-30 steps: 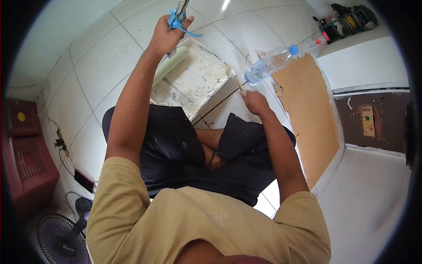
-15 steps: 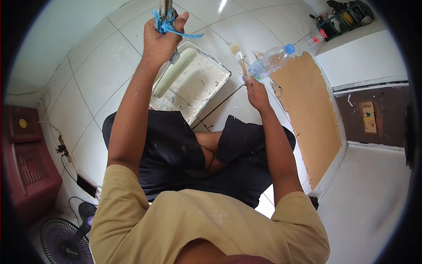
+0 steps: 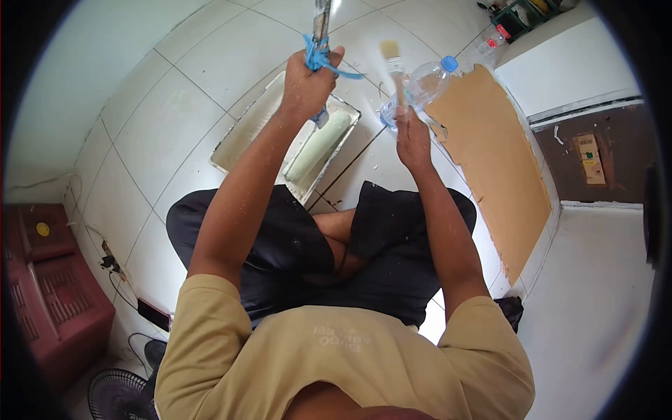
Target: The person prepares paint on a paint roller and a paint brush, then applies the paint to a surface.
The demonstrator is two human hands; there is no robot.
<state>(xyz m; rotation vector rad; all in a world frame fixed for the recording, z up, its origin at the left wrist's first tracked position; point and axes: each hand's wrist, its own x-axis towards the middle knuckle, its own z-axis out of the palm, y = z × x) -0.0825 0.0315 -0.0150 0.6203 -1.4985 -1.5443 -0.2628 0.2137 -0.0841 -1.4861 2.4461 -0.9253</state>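
Left hand (image 3: 308, 87): grasping paint roller (image 3: 320, 148) | Right hand (image 3: 413, 138): grasping brush (image 3: 395, 64) | Tray (image 3: 245, 133): beneath left hand | Plastic bottle (image 3: 432, 82): just beyond right hand

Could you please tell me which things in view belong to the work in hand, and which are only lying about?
Seem to belong to the job:
paint roller, held in the left hand
brush, held in the right hand
tray, beneath the roller

Seem just lying about:
blue-capped bottle
cardboard
red-capped bottle
fan
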